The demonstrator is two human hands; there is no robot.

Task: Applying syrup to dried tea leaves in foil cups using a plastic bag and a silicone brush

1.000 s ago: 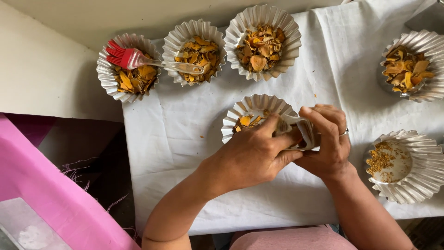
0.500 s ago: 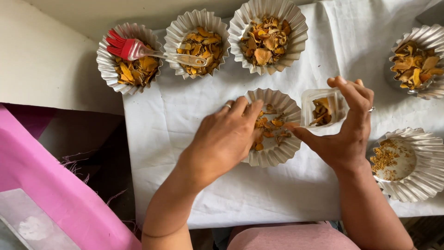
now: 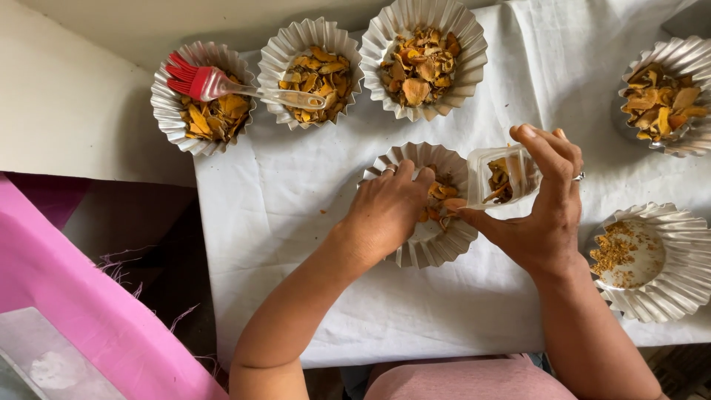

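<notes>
While six fluted foil cups sit on the white-covered desk (image 3: 296, 244), five holding orange-yellow dried pieces and one at the right (image 3: 652, 259) only crumbs, the left hand (image 3: 385, 211) rests in the middle cup (image 3: 426, 244), fingers pressed together on the pieces. The right hand (image 3: 544, 204) pinches one small clear plastic tub (image 3: 503, 176), tipped on its side just right of that cup, mouth facing left, a few pieces inside. One red brush (image 3: 222, 85) lies across the two upper-left cups, bristles left, long axis left to right.

Soft, even daylight fills the scene. The white cloth (image 3: 296, 244) looks bright, with faint shadows. Focus is sharp throughout, without glare.
</notes>
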